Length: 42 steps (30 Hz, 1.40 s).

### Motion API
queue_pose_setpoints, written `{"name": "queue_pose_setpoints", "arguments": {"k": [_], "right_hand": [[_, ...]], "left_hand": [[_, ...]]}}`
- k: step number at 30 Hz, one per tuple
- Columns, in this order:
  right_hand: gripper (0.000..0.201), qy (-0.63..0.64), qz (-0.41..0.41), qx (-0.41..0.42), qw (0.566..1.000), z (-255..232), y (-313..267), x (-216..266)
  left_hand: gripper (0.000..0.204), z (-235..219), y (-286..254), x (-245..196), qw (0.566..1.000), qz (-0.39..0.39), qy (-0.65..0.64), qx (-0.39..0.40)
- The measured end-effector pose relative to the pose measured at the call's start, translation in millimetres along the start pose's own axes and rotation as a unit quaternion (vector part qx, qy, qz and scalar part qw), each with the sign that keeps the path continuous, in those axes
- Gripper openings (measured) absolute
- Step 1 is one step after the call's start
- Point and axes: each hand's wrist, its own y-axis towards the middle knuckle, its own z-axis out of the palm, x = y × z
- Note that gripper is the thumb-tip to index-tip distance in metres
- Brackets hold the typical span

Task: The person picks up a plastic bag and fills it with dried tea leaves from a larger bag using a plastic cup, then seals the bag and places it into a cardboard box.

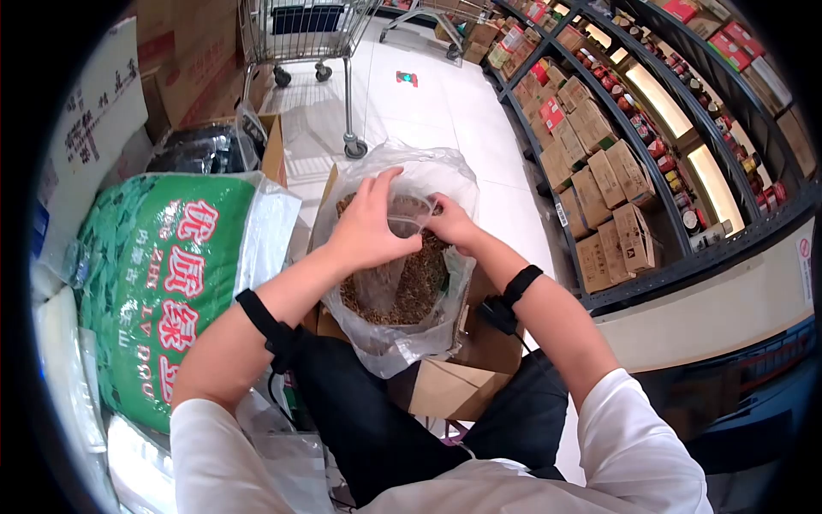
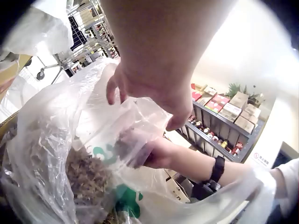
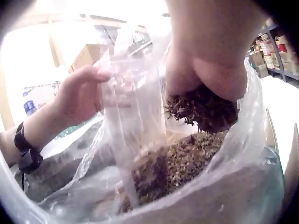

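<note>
My left hand (image 1: 368, 224) holds the mouth of a small clear bag (image 1: 377, 287), its thumb and fingers spread around the rim. Some brown flakes lie in the bag's lower part, seen in the right wrist view. Around it, loose dried brown material (image 1: 419, 295) fills a large clear plastic liner (image 1: 368, 349) set in a cardboard box. At the small bag's right side, my right hand (image 1: 452, 224) grips a dark clump of the dried material (image 3: 203, 109), its fingers mostly hidden under the palm.
A green and white printed sack (image 1: 154, 291) stands to the left, with an open carton (image 1: 272, 146) behind it. A shopping cart (image 1: 308, 43) is ahead on the white floor. Shelves (image 1: 676, 265) with boxes and jars run along the right. An open box flap (image 1: 454, 390) lies between the knees.
</note>
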Motion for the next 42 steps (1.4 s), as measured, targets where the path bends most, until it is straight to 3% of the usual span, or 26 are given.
{"name": "queue_pose_setpoints", "arguments": {"k": [1, 4, 9, 13, 15, 20, 29, 32, 35, 38, 42], "right_hand": [[0.047, 0.059, 0.015, 0.011, 0.998, -6, 1, 10], [0.040, 0.134, 0.014, -0.002, 0.991, -18, 4, 30], [0.034, 0.248, -0.008, 0.002, 0.969, -24, 8, 50], [0.037, 0.262, -0.031, 0.011, 0.965, -11, -1, 68], [0.044, 0.250, -0.003, 0.064, 0.966, -6, -9, 82], [0.053, 0.229, -0.008, 0.056, 0.972, 6, -16, 93], [0.033, 0.220, 0.028, 0.019, 0.975, 11, -4, 76], [0.031, 0.226, -0.008, 0.028, 0.974, 11, -5, 75], [0.031, 0.173, 0.002, 0.022, 0.985, 10, -13, 82], [0.032, 0.165, -0.052, 0.020, 0.985, 10, -4, 74], [0.031, 0.023, -0.021, -0.030, 0.999, 11, 4, 63]], "left_hand": [[0.094, 3, 0, 3, 1.000, 0.006, 0.007, 0.003], [0.108, 4, 1, 5, 0.988, -0.078, -0.023, 0.132], [0.121, 11, -2, 16, 0.985, -0.088, -0.026, 0.147], [0.127, 17, -5, 23, 0.991, -0.095, -0.012, 0.091], [0.129, 19, -5, 24, 0.993, -0.094, 0.000, 0.076], [0.130, 18, -6, 22, 0.992, -0.115, -0.013, 0.047], [0.128, 21, -6, 29, 0.993, -0.106, 0.017, 0.039], [0.127, 21, -6, 29, 0.994, -0.102, 0.017, 0.039], [0.126, 19, -6, 26, 0.994, -0.097, 0.016, 0.045], [0.125, 17, -7, 23, 0.993, -0.106, 0.011, 0.049], [0.124, 15, -6, 21, 0.990, -0.127, 0.006, 0.057]]}}
